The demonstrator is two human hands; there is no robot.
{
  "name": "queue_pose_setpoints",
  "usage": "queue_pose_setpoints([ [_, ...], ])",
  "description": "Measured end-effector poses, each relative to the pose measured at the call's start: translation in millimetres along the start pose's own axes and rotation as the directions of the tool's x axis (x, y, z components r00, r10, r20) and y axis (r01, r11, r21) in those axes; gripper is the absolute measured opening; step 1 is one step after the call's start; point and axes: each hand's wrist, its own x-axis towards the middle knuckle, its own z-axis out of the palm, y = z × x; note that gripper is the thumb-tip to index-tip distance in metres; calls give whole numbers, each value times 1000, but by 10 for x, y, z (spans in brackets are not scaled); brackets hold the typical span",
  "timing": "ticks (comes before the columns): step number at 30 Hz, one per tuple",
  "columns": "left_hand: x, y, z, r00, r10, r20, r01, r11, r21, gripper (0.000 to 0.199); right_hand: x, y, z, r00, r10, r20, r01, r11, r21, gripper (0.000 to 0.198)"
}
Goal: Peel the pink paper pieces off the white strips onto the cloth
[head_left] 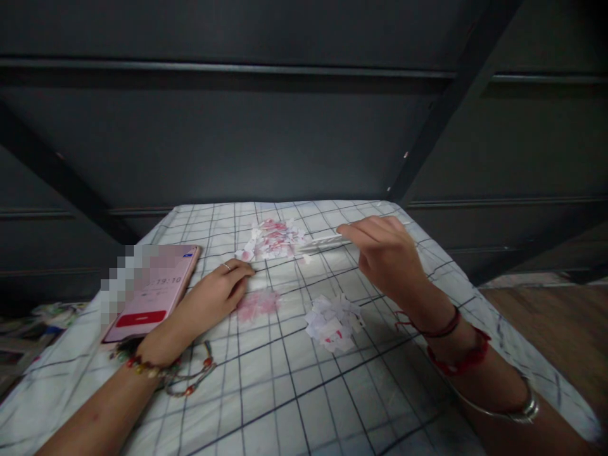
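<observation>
My left hand (223, 288) rests on the cloth, holding nothing, with its fingers loosely bent and the thumb apart. Its fingertips are close to a far heap of mixed pink and white paper scraps (275, 239). Just beside the thumb lies a smaller heap of pink scraps (259, 305). My right hand (384, 250) is closed on a thin white tool (325, 242), whose tip points left toward the mixed heap; blur hides its exact kind. A small loose scrap (306, 259) sits below the tip. Nearer to me is a heap of mostly white scraps (334, 323).
A pink phone (147, 297) showing a timer lies left of my left hand, its upper part pixelated. The table carries a white checked cloth (285, 405). A dark panelled wall (266, 139) rises behind the table, and wooden floor (546, 316) shows at right.
</observation>
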Motion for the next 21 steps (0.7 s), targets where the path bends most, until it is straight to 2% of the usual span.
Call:
queue_pose_setpoints([
  [10, -6, 2, -4, 1000, -5, 2, 5, 1000, 11, 37, -51, 155, -34, 1000, -9, 11, 9, 999, -32, 38],
  [16, -5, -5, 0, 1000, 4, -6, -4, 1000, 2, 35, -65, 155, 16, 1000, 12, 22, -12, 1000, 0, 39],
  [21, -8, -1, -5, 1000, 0, -3, 0, 1000, 6, 35, -72, 178, -6, 999, -15, 34, 15, 1000, 1, 37],
])
